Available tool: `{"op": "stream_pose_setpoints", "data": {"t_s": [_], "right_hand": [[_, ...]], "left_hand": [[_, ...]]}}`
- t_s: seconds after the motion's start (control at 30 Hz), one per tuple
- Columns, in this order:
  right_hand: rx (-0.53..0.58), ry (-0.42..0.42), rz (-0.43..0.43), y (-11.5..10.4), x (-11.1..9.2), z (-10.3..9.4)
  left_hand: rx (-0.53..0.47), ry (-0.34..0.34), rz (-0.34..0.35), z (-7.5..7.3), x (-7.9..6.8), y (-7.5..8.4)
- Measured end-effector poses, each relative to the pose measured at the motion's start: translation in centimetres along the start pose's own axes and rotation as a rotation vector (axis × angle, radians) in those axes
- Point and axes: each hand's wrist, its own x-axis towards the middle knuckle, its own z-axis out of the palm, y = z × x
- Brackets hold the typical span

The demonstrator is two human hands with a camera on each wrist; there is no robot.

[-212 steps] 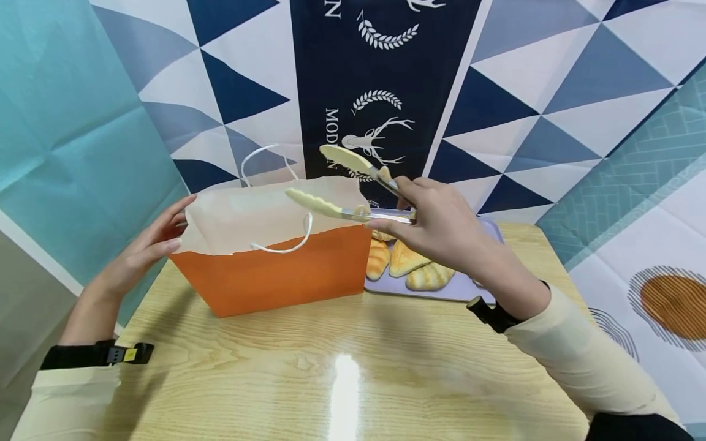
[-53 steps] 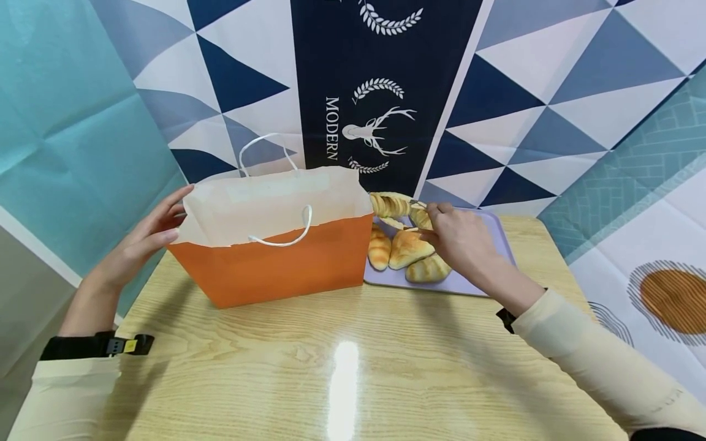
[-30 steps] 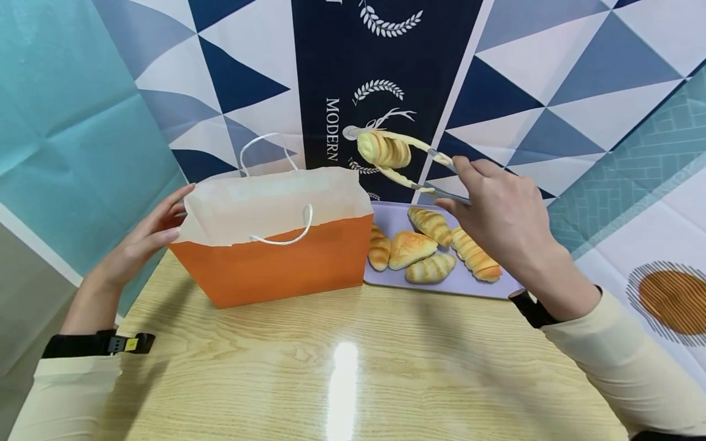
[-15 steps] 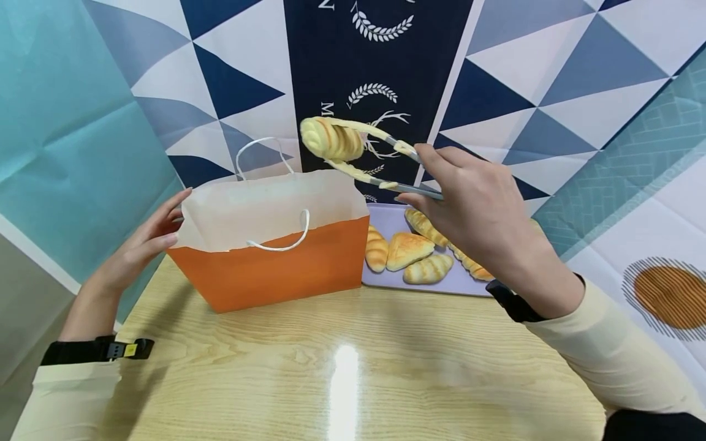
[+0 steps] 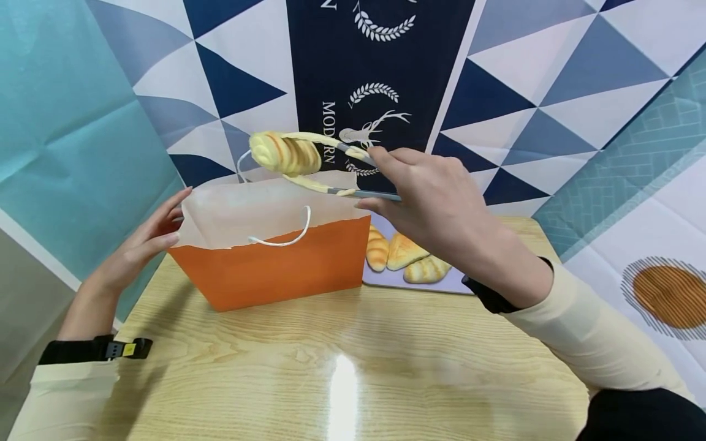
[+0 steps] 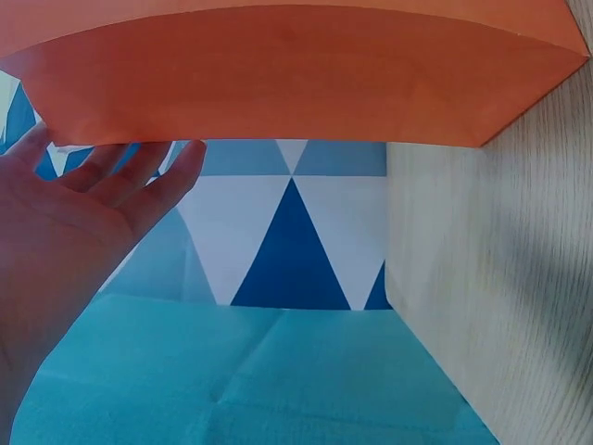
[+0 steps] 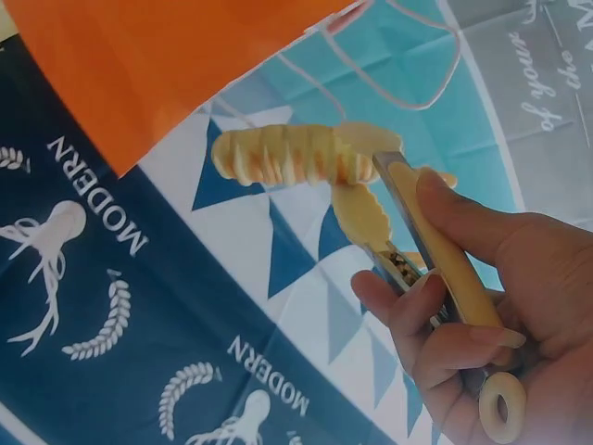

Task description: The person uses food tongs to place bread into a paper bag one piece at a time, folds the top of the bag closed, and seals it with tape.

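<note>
My right hand (image 5: 436, 196) grips a pair of food tongs (image 5: 353, 153) with pale yellow tips and metal arms. Between the tips sits a striped bread roll (image 5: 284, 154), held up over the mouth of an orange paper bag (image 5: 276, 269). The right wrist view shows the roll (image 7: 278, 156) lying lengthwise, with the curled fingers and thumb around the tongs (image 7: 435, 241). My left hand (image 5: 138, 248) rests against the bag's left end near its rim. In the left wrist view its fairly straight fingers (image 6: 139, 171) touch the bag's edge. The bag's inside bottom is hidden.
To the right of the bag lies a lilac tray (image 5: 386, 283) with several breads, among them a triangular one (image 5: 405, 251), partly covered by my right forearm. White cord handles (image 5: 287, 242) stand on the bag. A wooden table (image 5: 276, 367) meets a patterned backdrop behind.
The tongs took the striped roll from the tray, lifted it and carried it left until it is above the bag. The left hand has stayed at the bag's left end.
</note>
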Motion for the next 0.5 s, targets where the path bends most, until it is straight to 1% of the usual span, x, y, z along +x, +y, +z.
{"op": "stream_pose_setpoints", "data": {"t_s": [0.27,0.4,0.5], "right_hand": [[0.016,-0.019,-0.058,-1.8,1.5,0.5],[0.019,-0.042,-0.067,-2.6,1.9,0.7],[0.013,-0.08,-0.069,-3.0,2.2,1.0]], "left_hand": [[-0.001,-0.002,0.003,-0.1,0.0,0.0],[0.008,0.0,-0.007,-0.1,0.1,0.1],[0.024,-0.002,-0.017,-0.1,0.2,0.1]]}}
